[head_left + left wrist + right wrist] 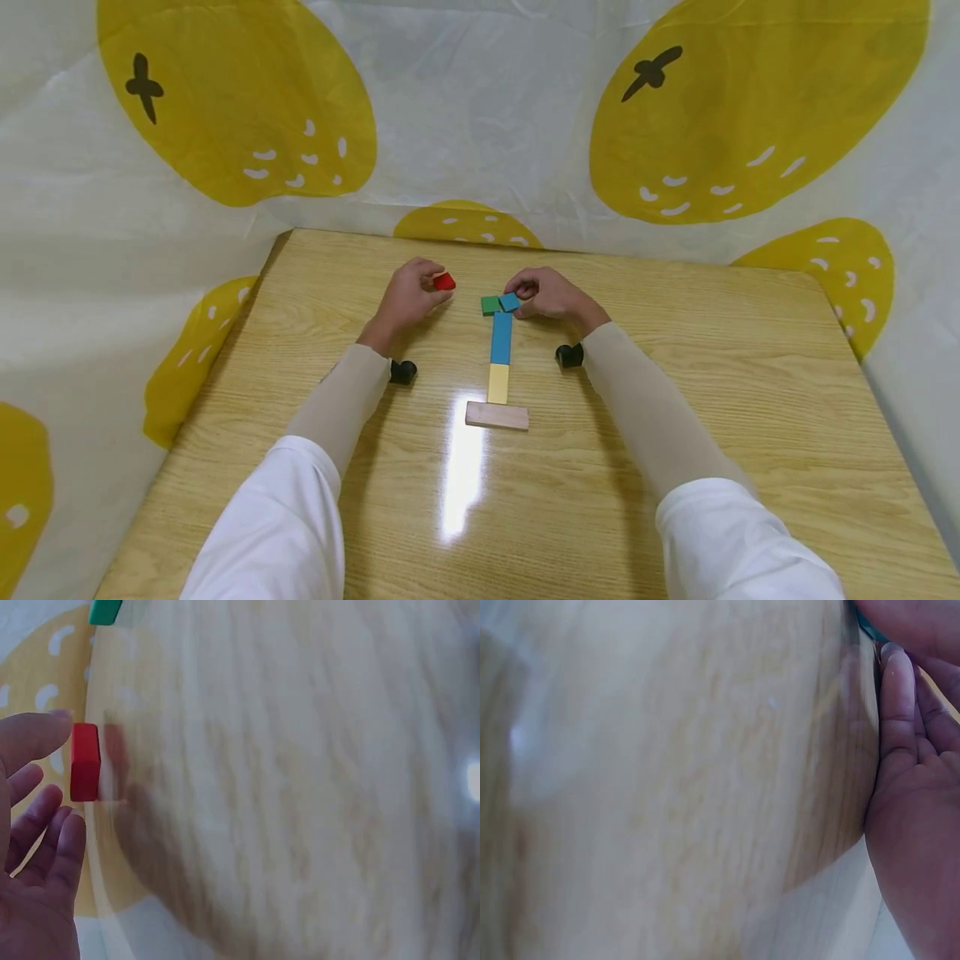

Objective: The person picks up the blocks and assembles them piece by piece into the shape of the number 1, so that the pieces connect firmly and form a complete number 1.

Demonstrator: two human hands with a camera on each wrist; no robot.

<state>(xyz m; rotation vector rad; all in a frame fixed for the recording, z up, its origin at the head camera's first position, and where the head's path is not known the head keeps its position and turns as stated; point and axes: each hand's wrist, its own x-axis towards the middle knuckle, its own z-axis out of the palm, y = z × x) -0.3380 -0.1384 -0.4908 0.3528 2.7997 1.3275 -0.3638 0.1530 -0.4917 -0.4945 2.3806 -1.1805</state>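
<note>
My left hand point(408, 296) is around a small red block point(445, 282), at the left of the other blocks. In the left wrist view its thumb and fingers spread either side of the red block point(85, 762), with a small gap below. My right hand point(553, 293) pinches a small blue block point(509, 302) between thumb and fingers. That block sits askew, beside a small green block point(490, 305). A longer blue block point(501, 338) lies just below them, then a yellow block point(498, 383). In the right wrist view the right hand point(919, 750) mostly hides what it holds.
A plain wooden block point(497, 415) lies crosswise under the yellow one, at the near end of the row. The wooden table point(675, 400) meets a patterned cloth point(480, 108) at its back edge. A black wrist camera point(403, 372) hangs below the left wrist.
</note>
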